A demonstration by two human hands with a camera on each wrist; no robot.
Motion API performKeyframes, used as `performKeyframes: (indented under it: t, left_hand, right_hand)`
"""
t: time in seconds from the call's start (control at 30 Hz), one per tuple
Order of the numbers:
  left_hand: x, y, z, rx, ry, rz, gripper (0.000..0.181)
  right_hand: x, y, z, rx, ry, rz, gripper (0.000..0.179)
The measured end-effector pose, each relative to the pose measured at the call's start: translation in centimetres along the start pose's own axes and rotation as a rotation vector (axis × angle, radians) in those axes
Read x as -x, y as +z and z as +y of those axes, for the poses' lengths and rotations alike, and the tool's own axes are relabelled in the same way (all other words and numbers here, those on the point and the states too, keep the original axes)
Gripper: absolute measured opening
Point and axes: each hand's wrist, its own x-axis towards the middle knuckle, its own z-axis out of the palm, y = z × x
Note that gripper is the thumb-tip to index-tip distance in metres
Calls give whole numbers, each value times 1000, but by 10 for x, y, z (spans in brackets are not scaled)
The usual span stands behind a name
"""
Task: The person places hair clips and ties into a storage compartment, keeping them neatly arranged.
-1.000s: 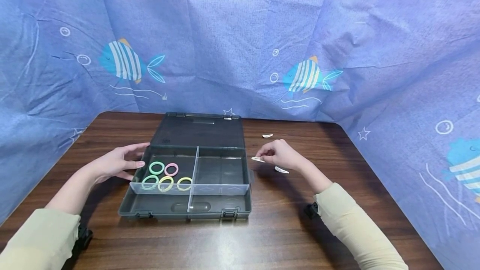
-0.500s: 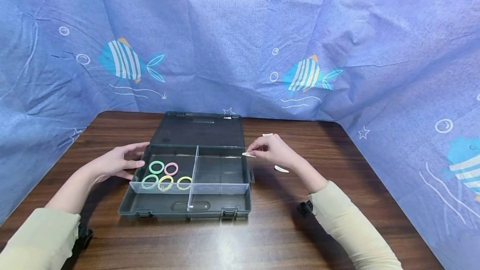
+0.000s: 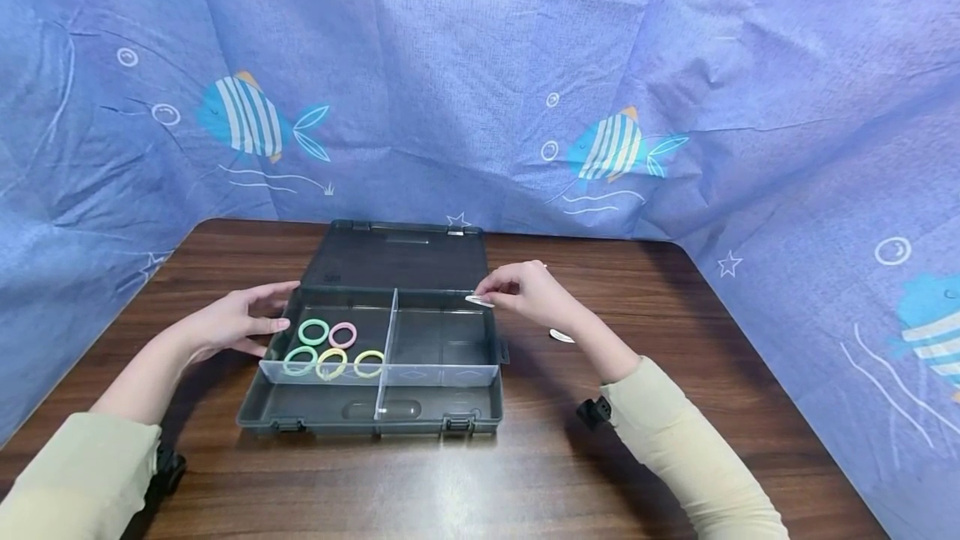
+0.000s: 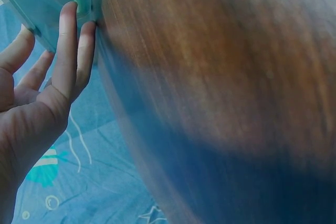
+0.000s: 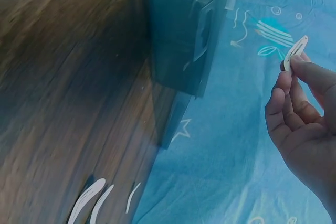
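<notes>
My right hand (image 3: 528,292) pinches a white snap hair clip (image 5: 296,52) between thumb and fingertips. It holds the clip over the back right corner of a grey translucent divided box (image 3: 369,427), whose lid (image 3: 408,257) lies open towards the back. With fingers fairly straight, my left hand (image 3: 234,325) touches the box's left side; in the left wrist view its fingertips (image 4: 68,11) meet the clear wall. Small green, pink and yellow ring-shaped bands, like hair ties (image 3: 342,336), lie in the back left compartment.
Another white hair clip (image 3: 561,335) lies on the wooden table (image 3: 450,490) right of the box. More white clips (image 5: 86,198) show in the right wrist view. A blue fish-print cloth (image 3: 450,90) hangs behind the table.
My right hand has moved left and slightly back, bringing the hair clip from beside the box to over its back right corner. My left hand stays at the box's side.
</notes>
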Motion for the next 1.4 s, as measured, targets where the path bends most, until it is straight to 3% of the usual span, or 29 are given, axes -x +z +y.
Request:
performKeyframes:
  t: [0.33,1.03,1.4]
  left_hand:
    - [1,0,3,-8,6,-9,79]
    - [1,0,4,-5,0,-9,78]
    - [2,0,3,1,8,-8,78]
  right_hand:
    - [-13,9,-13,-23,13,-45,7]
    - [-39,50,-25,4,-73,-103,6]
    - [-44,78,-15,42,-24,-228,8]
